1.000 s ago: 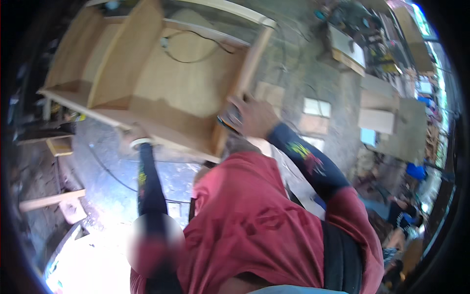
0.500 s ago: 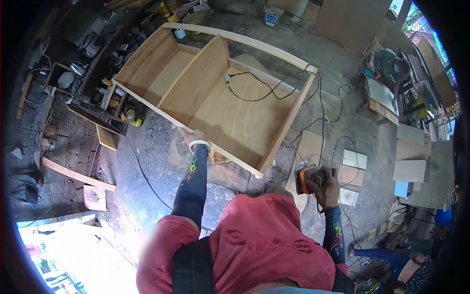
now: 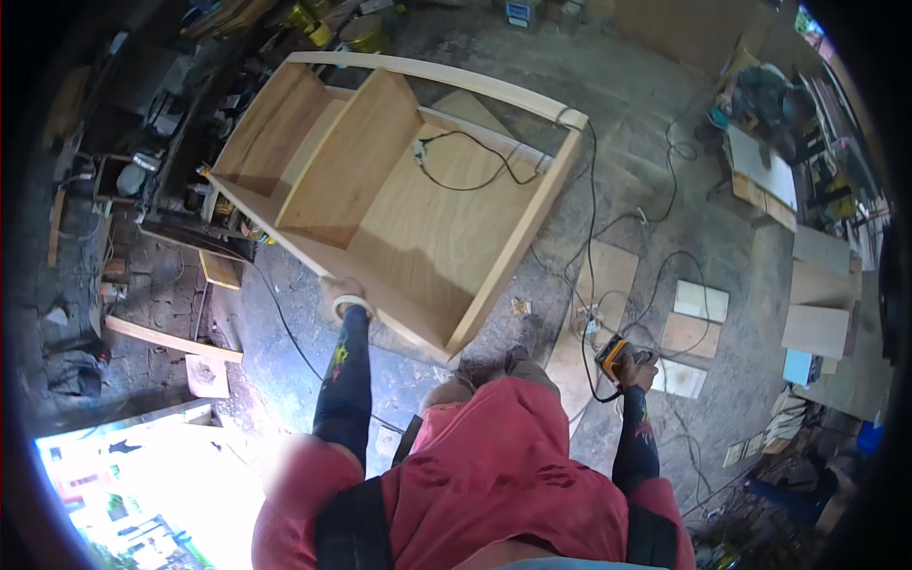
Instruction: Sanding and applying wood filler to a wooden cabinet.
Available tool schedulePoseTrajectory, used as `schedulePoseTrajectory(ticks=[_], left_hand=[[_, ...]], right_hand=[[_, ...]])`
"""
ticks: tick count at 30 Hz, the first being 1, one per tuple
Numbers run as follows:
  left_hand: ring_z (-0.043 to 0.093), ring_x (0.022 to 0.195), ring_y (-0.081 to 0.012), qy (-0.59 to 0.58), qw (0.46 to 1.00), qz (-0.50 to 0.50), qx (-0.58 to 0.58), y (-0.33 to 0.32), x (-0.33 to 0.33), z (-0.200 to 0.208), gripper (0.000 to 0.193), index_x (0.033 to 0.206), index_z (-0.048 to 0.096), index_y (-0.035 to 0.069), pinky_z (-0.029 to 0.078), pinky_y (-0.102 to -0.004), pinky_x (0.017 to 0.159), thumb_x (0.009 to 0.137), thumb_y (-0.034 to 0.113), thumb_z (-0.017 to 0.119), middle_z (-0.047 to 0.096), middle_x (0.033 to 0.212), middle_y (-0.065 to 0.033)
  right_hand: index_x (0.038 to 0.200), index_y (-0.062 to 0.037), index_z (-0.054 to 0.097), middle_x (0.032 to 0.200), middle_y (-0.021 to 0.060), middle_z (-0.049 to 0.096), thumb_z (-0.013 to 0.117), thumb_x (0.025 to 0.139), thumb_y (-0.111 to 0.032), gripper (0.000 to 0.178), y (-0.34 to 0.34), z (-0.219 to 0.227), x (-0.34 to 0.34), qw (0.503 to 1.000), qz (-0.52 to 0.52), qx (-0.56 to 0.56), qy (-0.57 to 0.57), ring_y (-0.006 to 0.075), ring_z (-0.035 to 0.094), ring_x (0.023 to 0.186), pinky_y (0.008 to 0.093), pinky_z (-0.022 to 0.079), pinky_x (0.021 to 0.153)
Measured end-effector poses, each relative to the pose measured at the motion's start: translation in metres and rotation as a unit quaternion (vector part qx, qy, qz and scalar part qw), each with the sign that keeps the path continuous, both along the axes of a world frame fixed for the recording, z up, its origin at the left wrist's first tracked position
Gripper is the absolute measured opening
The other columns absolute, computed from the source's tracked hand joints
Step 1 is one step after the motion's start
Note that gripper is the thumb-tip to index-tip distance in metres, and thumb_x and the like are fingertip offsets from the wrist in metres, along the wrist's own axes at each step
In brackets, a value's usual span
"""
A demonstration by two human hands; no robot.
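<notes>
A pale wooden cabinet frame [image 3: 451, 223], open on its upper side and split by a divider, lies in front of me. My left hand [image 3: 344, 293] is closed over its near edge. A pale ring [image 3: 351, 304] circles that wrist. Down to my right, my right hand [image 3: 635, 368] is wrapped round an orange and black power sander [image 3: 611, 355]. The sander is apart from the cabinet, low over the floor beside some flat boards; whether it touches anything I cannot tell. A black cord with a plug [image 3: 419, 147] lies across the cabinet.
Loose boards [image 3: 689, 334] and a long panel [image 3: 608, 271] lie on the floor at right, with black cords among them. Another person [image 3: 765, 100] is beside a white-topped bench [image 3: 760, 176] at far right. Cluttered shelves stand at left, and a wooden strip [image 3: 171, 339] lies below them.
The cabinet has shifted left and tipped somewhat, with my left hand still on its near edge. My right hand has moved lower with the sander. The view has turned slightly.
</notes>
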State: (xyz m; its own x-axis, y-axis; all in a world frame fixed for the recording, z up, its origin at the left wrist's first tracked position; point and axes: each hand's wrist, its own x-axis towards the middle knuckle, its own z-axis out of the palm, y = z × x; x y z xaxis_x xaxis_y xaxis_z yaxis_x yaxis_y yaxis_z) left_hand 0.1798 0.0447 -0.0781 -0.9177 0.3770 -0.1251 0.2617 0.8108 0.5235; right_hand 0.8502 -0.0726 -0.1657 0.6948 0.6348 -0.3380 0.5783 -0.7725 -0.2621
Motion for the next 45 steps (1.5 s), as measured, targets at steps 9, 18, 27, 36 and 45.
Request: schedulePoseTrajectory(ticks=[9, 18, 27, 36, 45], left_hand=[[0.063, 0.104, -0.0247, 0.464, 0.574, -0.466, -0.488, -0.084, -0.227, -0.066, 0.041, 0.134, 0.055, 0.003, 0.055, -0.0392, 0.091, 0.104, 0.03, 0.047, 0.061, 0.125, -0.0128], [0.065, 0.104, -0.0295, 0.004, 0.896, -0.295, -0.33, -0.035, -0.148, 0.037, 0.04, 0.121, 0.064, -0.002, 0.054, -0.0437, 0.096, 0.101, 0.03, 0.05, 0.068, 0.116, -0.015], [0.066, 0.102, -0.0293, -0.126, 0.901, -0.246, -0.334, 0.011, -0.19, -0.03, 0.038, 0.119, 0.064, -0.002, 0.054, -0.0439, 0.095, 0.101, 0.028, 0.049, 0.068, 0.115, -0.0152], [0.066, 0.1, -0.029, -0.281, 0.909, -0.149, -0.268, 0.019, -0.192, -0.07, 0.036, 0.118, 0.065, -0.002, 0.055, -0.044, 0.094, 0.101, 0.025, 0.049, 0.068, 0.115, -0.0155], [0.067, 0.098, -0.0287, -0.421, 0.906, -0.006, -0.034, -0.051, -0.182, 0.024, 0.034, 0.116, 0.065, -0.003, 0.056, -0.0442, 0.092, 0.101, 0.022, 0.048, 0.068, 0.114, -0.0158]], right_hand=[[0.086, -0.002, 0.075, 0.088, 0.0217, 0.075, 0.066, 0.081, -0.061, 0.06, -0.027, -0.297, 0.067, 0.99, 0.074, -0.119, -0.005, 0.0377, 0.074, 0.089, 0.0486, 0.057, 0.085], [0.141, 0.0044, 0.037, 0.135, 0.0358, 0.051, 0.084, 0.068, -0.052, 0.103, 0.009, -0.398, -0.015, 0.929, -0.324, -0.168, 0.063, 0.0464, 0.061, 0.119, 0.0507, 0.053, 0.099], [0.132, 0.0095, 0.036, 0.116, 0.0309, 0.063, 0.086, 0.073, -0.036, 0.089, -0.044, -0.532, -0.028, 0.763, -0.63, -0.036, 0.141, 0.0392, 0.074, 0.089, 0.0465, 0.067, 0.054], [0.128, 0.0034, 0.044, 0.115, 0.025, 0.066, 0.081, 0.081, -0.031, 0.069, -0.04, -0.589, -0.016, 0.7, -0.694, -0.002, 0.167, 0.0339, 0.073, 0.088, 0.0521, 0.066, 0.058], [0.118, 0.0057, 0.064, 0.105, 0.0241, 0.064, 0.075, 0.081, -0.03, 0.052, 0.007, -0.418, -0.034, 0.975, -0.195, 0.098, 0.036, 0.0356, 0.064, 0.1, 0.0412, 0.054, 0.085]])
